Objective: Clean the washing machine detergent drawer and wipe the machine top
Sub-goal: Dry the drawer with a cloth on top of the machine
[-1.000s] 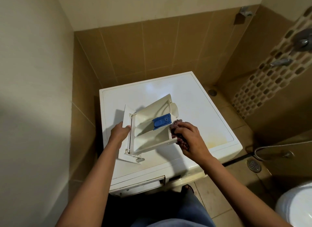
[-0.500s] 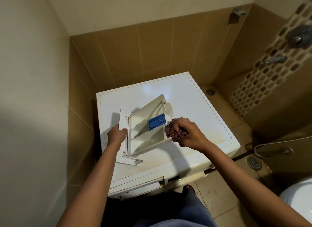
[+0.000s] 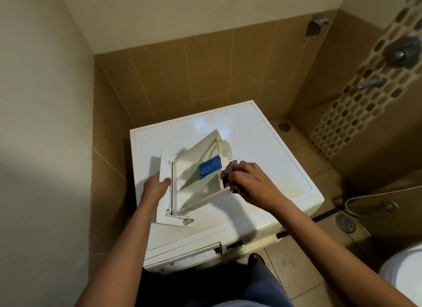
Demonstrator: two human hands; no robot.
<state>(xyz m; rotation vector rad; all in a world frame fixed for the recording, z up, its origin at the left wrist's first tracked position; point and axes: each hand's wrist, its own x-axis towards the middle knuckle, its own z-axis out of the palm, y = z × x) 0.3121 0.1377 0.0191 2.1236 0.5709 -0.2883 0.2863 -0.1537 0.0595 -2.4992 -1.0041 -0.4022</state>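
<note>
The white detergent drawer [image 3: 196, 188] lies tilted on the washing machine top [image 3: 262, 151], its front panel toward me and a blue insert [image 3: 210, 167] in its middle compartment. My left hand [image 3: 156, 189] grips the front panel at its left edge. My right hand [image 3: 255, 183] holds a dark reddish cloth [image 3: 229, 175] bunched in its fingers and presses it against the drawer's right side wall. Most of the cloth is hidden under my fingers.
The empty drawer slot [image 3: 201, 253] shows in the machine's front, top left. A beige wall [image 3: 41, 124] stands close on the left. To the right are a tiled floor with a drain [image 3: 345, 223], a hose [image 3: 374, 194], wall taps [image 3: 402, 53] and a white toilet rim [image 3: 404, 274].
My right hand with the cloth has slid a little along the drawer's right side wall, back and forth. My left hand keeps its hold on the front panel.
</note>
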